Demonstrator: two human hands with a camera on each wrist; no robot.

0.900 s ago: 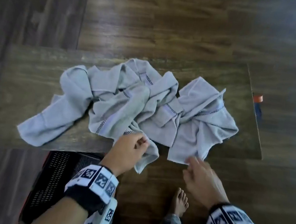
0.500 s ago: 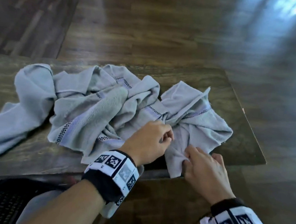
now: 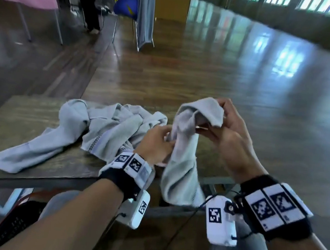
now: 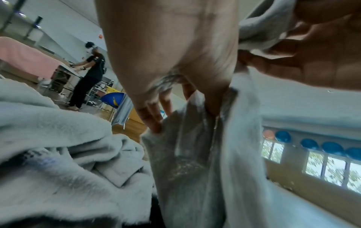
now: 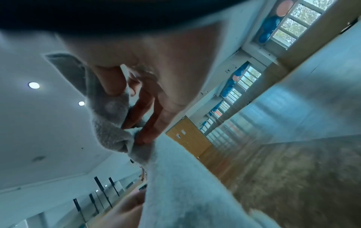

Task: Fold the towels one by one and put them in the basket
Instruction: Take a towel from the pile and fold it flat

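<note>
From the head camera I am seeing both hands holding one grey towel (image 3: 182,160) up over the near edge of the wooden table (image 3: 14,117). My right hand (image 3: 229,139) is pinching the towel's top end between thumb and curled fingers, a flap drooping over them. My left hand (image 3: 155,142) is sitting lower and closer to the table's middle, its fingers curled round the towel's bunched body. The cloth is hanging from the two grips down past the table's near edge. The other towels (image 3: 96,130) are lying crumpled on the table, on the left-hand side of the lifted one, with one end trailing toward the table's near left corner. The dark basket (image 3: 14,222) is showing below the table's near edge, on the floor side. Beyond the table's far edge a blue chair (image 3: 127,4) with a grey cloth over it is standing.

On the left wrist camera I am watching the left hand (image 4: 171,50) with its fingertips (image 4: 154,123) closing on a fold of the towel (image 4: 195,162), the pile (image 4: 58,154) lying beside it.

On the right wrist camera the right hand (image 5: 156,64) is nipping the towel's corner (image 5: 109,117) with its thumb, the remaining fingers pressing into the cloth below.
</note>
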